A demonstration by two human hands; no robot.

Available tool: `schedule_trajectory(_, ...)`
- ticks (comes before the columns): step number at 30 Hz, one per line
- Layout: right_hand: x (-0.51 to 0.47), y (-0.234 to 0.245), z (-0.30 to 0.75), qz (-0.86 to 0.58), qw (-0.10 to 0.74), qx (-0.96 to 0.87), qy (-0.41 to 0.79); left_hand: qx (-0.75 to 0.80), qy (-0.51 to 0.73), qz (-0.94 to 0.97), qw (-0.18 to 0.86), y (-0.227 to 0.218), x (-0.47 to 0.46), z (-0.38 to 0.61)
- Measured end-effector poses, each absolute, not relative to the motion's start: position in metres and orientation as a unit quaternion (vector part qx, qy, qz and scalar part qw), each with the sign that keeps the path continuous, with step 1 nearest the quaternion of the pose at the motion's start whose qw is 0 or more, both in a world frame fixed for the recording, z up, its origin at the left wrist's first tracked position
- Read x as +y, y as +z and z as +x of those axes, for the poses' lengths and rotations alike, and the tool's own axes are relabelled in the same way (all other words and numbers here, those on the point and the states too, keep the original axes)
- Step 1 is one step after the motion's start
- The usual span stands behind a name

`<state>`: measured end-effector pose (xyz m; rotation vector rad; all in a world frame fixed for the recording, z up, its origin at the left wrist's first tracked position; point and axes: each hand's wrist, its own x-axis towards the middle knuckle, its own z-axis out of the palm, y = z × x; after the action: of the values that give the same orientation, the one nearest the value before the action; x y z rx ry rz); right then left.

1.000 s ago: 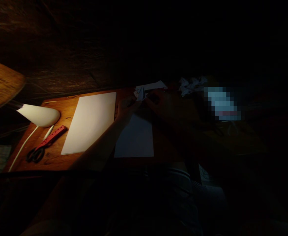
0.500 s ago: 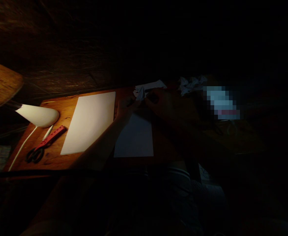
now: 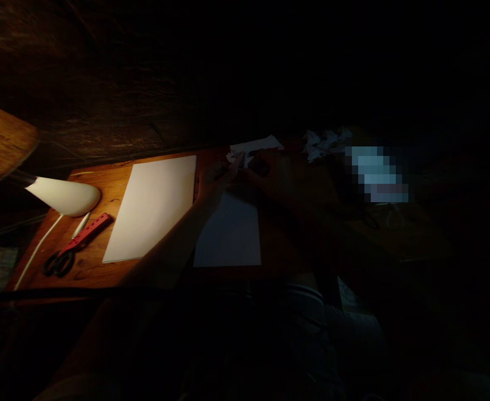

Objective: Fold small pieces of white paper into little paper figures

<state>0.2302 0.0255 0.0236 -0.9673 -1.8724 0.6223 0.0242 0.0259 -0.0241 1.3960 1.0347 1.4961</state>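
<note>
In dim light at the back of the table, both hands meet around a small folded piece of white paper (image 3: 241, 161). My left hand (image 3: 216, 178) pinches it from the left. From the right, the fingertips of my right hand (image 3: 269, 174) close on its other side; shadow hides much of these fingers. Just behind lies more white folded paper (image 3: 259, 144). Below the hands a shaded white sheet (image 3: 230, 236) rests on the wood, partly under my left forearm. To the left, a brightly lit stack of white paper (image 3: 153, 209) lies flat.
A lamp with a white base (image 3: 63, 196) stands at left. Beside it lie black-handled scissors with a red cover (image 3: 84, 236) and a slim white object (image 3: 81, 225). Several crumpled-looking folded papers (image 3: 324, 145) sit at back right, near a blurred bright screen (image 3: 378, 174).
The folded paper between my fingers has turned and shows a narrower face, its raised point now lower. My hands have barely shifted.
</note>
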Motion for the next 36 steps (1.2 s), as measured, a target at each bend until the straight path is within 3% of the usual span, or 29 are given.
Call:
schedule_trajectory(21, 0.025, 0.028, 0.235, -0.384, 0.416, -0.790, 0.237, 0.414, 0.582, 0.558, 0.422, -0.014, 0.020, 0.031)
schedule_trajectory(31, 0.031, 0.020, 0.230, -0.356, 0.449, -0.711, 0.408, 0.416, 0.563, 0.579, 0.419, -0.015, 0.020, 0.025)
schedule_trajectory(36, 0.029, 0.021, 0.228, -0.351, 0.453, -0.695, 0.435, 0.413, 0.567, 0.574, 0.422, -0.016, 0.022, 0.026)
